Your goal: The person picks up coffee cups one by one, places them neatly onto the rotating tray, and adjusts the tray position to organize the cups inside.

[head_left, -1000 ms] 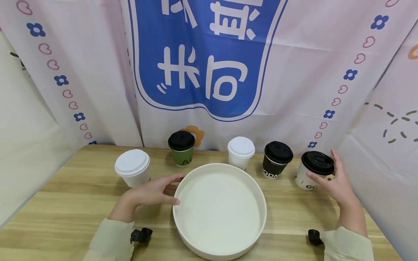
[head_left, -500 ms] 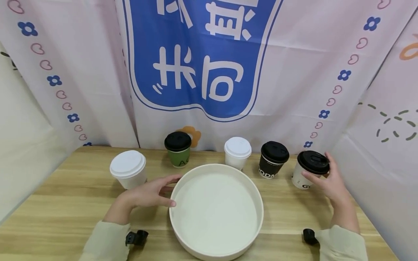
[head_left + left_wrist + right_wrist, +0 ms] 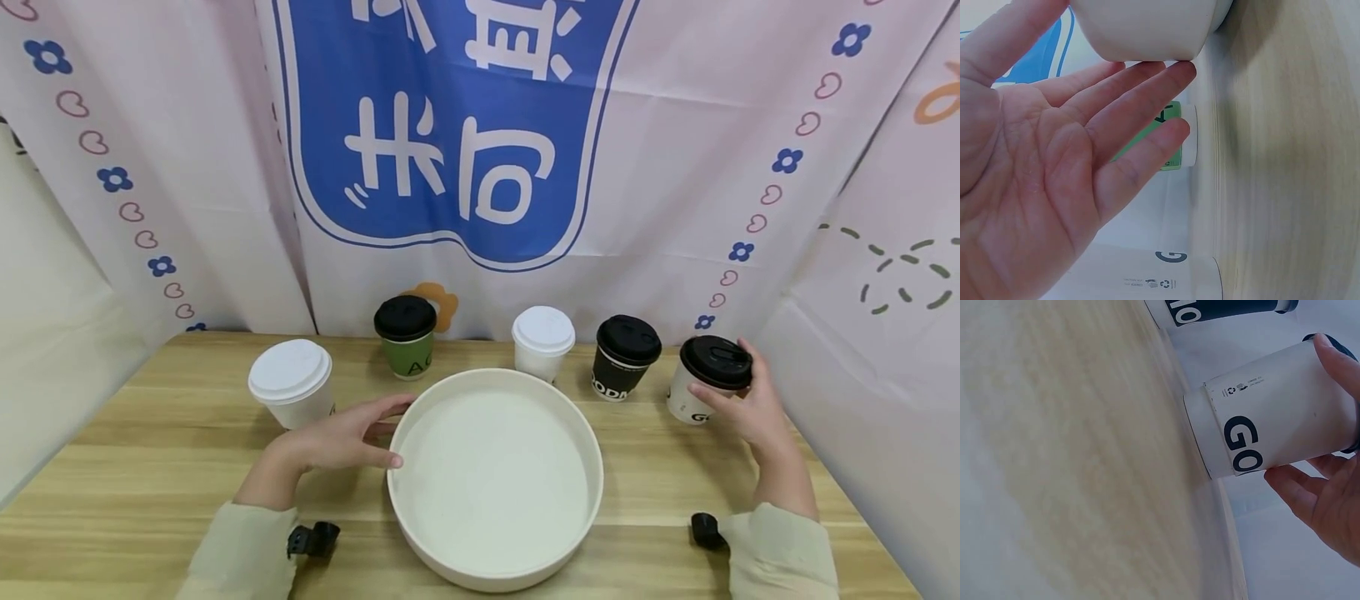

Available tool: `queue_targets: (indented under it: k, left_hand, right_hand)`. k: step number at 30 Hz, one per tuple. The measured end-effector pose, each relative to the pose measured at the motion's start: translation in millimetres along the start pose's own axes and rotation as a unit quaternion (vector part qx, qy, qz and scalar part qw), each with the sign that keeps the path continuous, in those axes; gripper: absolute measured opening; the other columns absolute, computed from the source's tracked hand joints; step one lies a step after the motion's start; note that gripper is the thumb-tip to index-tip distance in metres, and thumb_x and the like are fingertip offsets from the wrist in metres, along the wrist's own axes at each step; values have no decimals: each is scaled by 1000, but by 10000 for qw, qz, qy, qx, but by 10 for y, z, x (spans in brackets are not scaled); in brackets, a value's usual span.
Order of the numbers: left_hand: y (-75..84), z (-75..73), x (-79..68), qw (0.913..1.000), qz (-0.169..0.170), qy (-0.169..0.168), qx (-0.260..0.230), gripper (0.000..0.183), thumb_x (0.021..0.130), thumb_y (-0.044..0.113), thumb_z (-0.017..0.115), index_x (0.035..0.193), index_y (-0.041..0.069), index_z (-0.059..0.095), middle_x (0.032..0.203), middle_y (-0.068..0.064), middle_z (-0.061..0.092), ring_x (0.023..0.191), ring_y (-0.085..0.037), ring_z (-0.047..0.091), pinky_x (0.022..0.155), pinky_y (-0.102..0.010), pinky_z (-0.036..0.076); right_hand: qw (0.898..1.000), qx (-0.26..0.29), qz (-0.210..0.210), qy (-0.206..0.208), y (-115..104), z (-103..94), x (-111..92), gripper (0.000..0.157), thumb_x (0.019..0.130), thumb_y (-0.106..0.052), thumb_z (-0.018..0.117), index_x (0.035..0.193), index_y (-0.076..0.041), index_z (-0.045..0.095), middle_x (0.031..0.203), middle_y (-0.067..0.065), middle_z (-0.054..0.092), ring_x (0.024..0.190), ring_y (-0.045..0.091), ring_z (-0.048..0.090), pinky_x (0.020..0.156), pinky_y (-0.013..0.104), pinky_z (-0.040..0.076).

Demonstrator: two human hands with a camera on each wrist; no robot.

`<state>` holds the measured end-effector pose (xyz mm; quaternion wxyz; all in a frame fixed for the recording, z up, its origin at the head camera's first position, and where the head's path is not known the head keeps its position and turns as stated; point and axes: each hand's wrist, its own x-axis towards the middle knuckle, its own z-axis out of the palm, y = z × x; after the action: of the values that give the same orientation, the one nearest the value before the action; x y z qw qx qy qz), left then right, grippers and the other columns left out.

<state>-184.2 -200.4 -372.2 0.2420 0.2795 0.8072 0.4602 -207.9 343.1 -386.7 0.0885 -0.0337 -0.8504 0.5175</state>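
Note:
A white paper coffee cup (image 3: pixel 688 397) with a black lid and "GO" lettering stands upright at the right end of the table. My right hand (image 3: pixel 752 410) holds it near the lid, thumb on one side and fingers on the other, as the right wrist view confirms. In the middle sits a round cream tray (image 3: pixel 495 575) with a raised rim. My left hand (image 3: pixel 341 435) touches its left side; the thumb lies at the rim, and fairly straight fingers (image 3: pixel 1141 94) rest against the outer wall in the left wrist view.
Behind the tray stand a green cup (image 3: pixel 408 357) with a black lid, a small white lidded cup (image 3: pixel 542 343) and a dark cup (image 3: pixel 621 372). A larger white lidded cup (image 3: pixel 292 385) is left of them, near my left hand. A printed cloth (image 3: pixel 465 275) hangs behind the table.
The head view has shifted slightly, so everything appears a little further left. Both hands keep their places, the left at the tray and the right on the white cup.

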Motion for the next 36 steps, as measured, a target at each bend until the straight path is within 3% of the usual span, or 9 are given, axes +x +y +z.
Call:
queue_targets:
  k: [10,12,15,19,25,32,36]
  left_hand:
    - [-2,7,4,10000,11,-32,-10,85,92,15,72,156,-1,19,160,-28,25,140,-52,37,114,-60,35]
    - [-3,7,4,10000,4,-37,-7,85,92,15,72,157,0,18,160,-28,25,140,-52,36,114,-60,35]
    - [1,5,7,10000,4,-41,12,86,92,15,71,157,0,18,160,-28,24,140,-52,36,114,-61,34]
    - [-3,3,12,10000,34,-48,31,86,92,15,71,157,0,17,160,-29,24,140,-53,36,115,-61,33]
    - [-18,-1,1,10000,39,-46,1,85,92,15,71,157,0,17,160,-29,24,140,-53,36,114,-61,33]
    - [-32,2,9,9999,79,-86,-32,84,93,13,70,157,-1,17,160,-29,23,140,-51,37,114,-60,35]
    - [-29,-2,9,9999,30,-93,-56,85,93,13,70,157,-1,16,161,-29,22,141,-52,36,114,-60,35]
  right_hand:
    - [9998,-86,-17,173,23,17,26,101,92,-19,71,161,-15,-2,164,23,13,141,36,28,123,46,22]
    - [9997,-88,-40,215,27,18,25,99,92,-19,72,161,-15,0,163,21,16,140,28,30,121,38,25]
    - [9994,-158,-88,305,38,23,30,97,91,-18,72,160,-14,4,161,20,20,135,18,35,108,15,31]
    - [9992,-172,-120,348,54,28,43,97,90,-16,73,160,-12,5,159,20,21,133,17,37,89,-1,32]
    - [9992,-173,-154,325,27,34,31,96,90,-18,73,160,-13,7,159,21,22,134,19,37,93,3,34]
    - [9985,-36,-422,356,28,19,-18,90,90,-16,74,158,-14,15,151,14,29,117,-2,40,86,1,35]
    - [9980,3,-567,295,16,-4,-15,88,90,-14,73,158,-16,16,149,10,32,114,-6,40,85,2,35]
